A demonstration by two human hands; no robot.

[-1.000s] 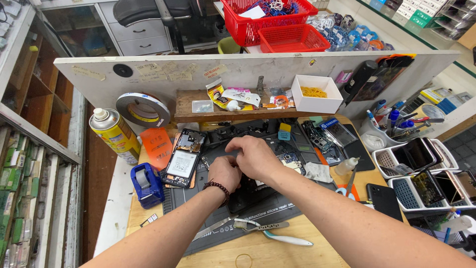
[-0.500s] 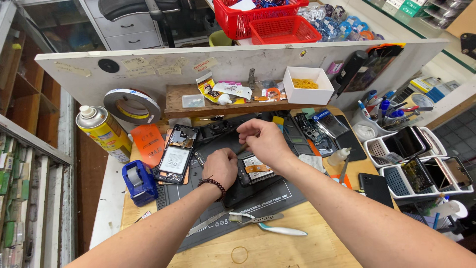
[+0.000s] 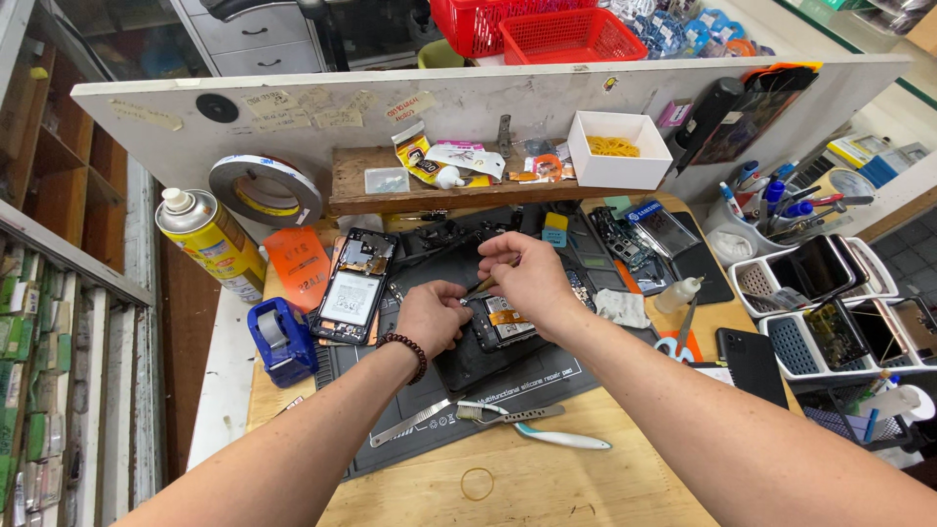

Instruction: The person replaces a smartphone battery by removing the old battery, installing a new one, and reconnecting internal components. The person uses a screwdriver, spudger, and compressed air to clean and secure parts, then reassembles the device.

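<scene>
R hand [image 3: 532, 278] is now lifting off w/ a thin tool [image 3: 485, 286] pinched; L hand [image 3: 429, 317] is still gripping the phone [image 3: 503, 322] mid-mat [image 3: 547, 376], so work is continuing.

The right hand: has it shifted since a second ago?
Yes. The right hand lifted off the left hand, moving up toward the wooden shelf, now pinching a thin tool.
</scene>
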